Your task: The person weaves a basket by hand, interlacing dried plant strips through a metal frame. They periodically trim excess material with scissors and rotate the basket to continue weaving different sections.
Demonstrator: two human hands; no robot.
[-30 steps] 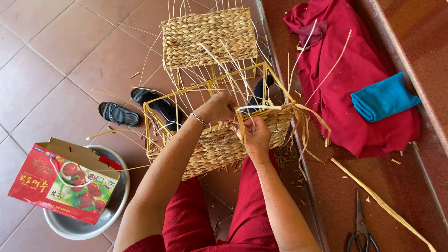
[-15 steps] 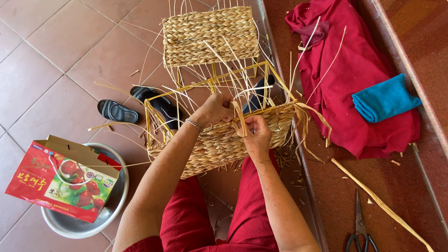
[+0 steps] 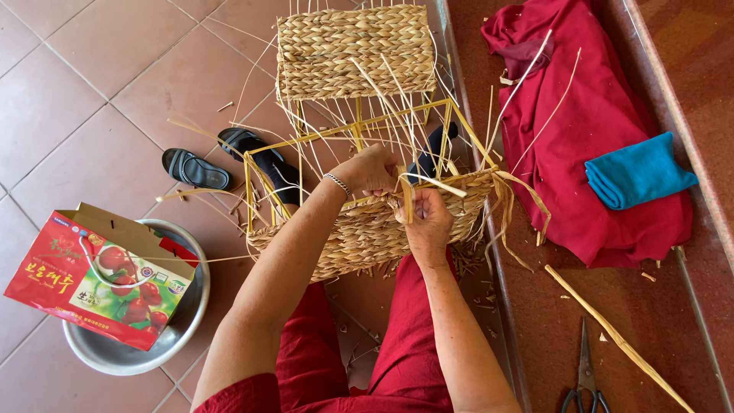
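A half-woven straw basket (image 3: 359,229) on a yellow wire frame (image 3: 367,126) rests against my red-clad knees. My left hand (image 3: 372,170), with a bracelet on the wrist, grips the woven rim and straw strands at the top edge. Just to its right, my right hand (image 3: 425,222) pinches a straw strand (image 3: 428,183) at the same rim. Loose strands stick up and outward from the weave. The frame's far end carries a finished woven panel (image 3: 353,50).
A pair of black sandals (image 3: 222,164) lies on the tiled floor to the left. A metal bowl (image 3: 145,352) holds a red paper bag (image 3: 99,279). On the right step lie a red cloth (image 3: 589,145), a folded blue cloth (image 3: 638,172), scissors (image 3: 585,375) and a long straw stalk (image 3: 619,344).
Both hands have shifted slightly along the basket rim, working the strand. The loose straws have moved a little. Everything else stays put.
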